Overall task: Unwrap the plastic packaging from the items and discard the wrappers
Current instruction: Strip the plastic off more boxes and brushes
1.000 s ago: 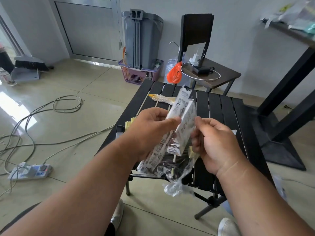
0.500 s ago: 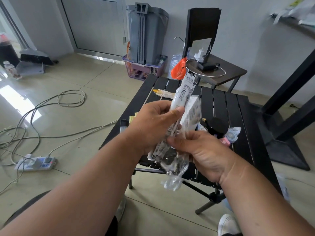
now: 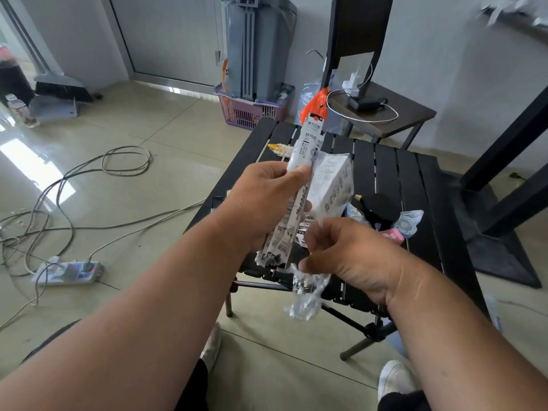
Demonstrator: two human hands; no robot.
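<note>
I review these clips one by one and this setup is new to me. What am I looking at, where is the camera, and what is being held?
There is no machine here: a person works bare-handed, and the one camera sits on their head, looking forward and down. The left hand grips a long white packet with a white box beside it. The right hand pinches the clear wrapper hanging below. Under them stands a black slatted table with a few small items I cannot identify. Cables and a power strip lie on the floor.

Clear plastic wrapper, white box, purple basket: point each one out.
clear plastic wrapper [image 3: 307, 295], head view, on the crumpled tail hanging below the right hand
white box [image 3: 332, 185], head view, on its printed front face
purple basket [image 3: 252, 112], head view, on its front wall
</note>
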